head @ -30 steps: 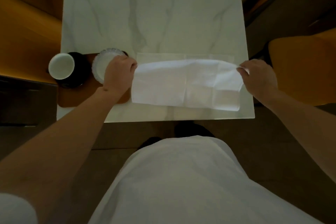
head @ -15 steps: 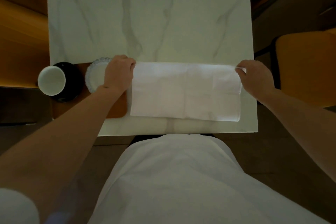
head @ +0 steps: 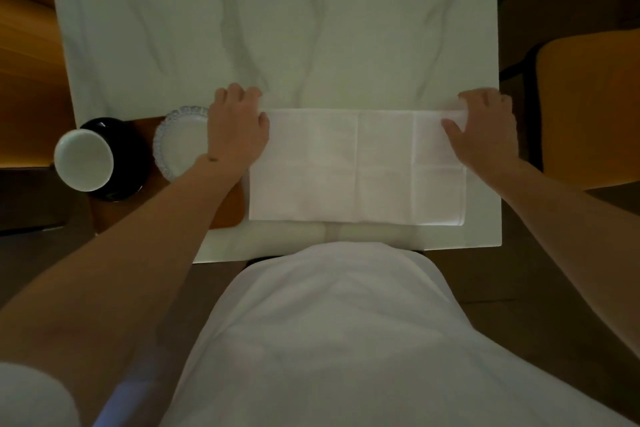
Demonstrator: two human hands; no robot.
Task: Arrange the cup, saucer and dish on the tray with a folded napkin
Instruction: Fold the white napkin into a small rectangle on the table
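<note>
A white napkin point(head: 356, 166) lies flat, folded into a wide rectangle, near the front edge of the marble table point(head: 277, 21). My left hand point(head: 239, 128) holds its far left corner with curled fingers and the thumb on the cloth. At the far right corner my right hand point(head: 485, 128) pinches the cloth between thumb and fingers. To the left is a wooden tray point(head: 227, 210), partly under my left forearm. On it stand a black saucer point(head: 124, 156) carrying a white cup point(head: 85, 159), and a scalloped glass dish point(head: 180, 142) beside my left hand.
The tray's left end sticks out past the table's left edge. An orange chair point(head: 588, 107) stands to the right of the table and a wooden bench point(head: 24, 62) to the left. My torso is at the table's front edge.
Both hands carried the napkin's lifted edge away from me and laid it down. The napkin went from sagging in the air to lying flat and folded.
</note>
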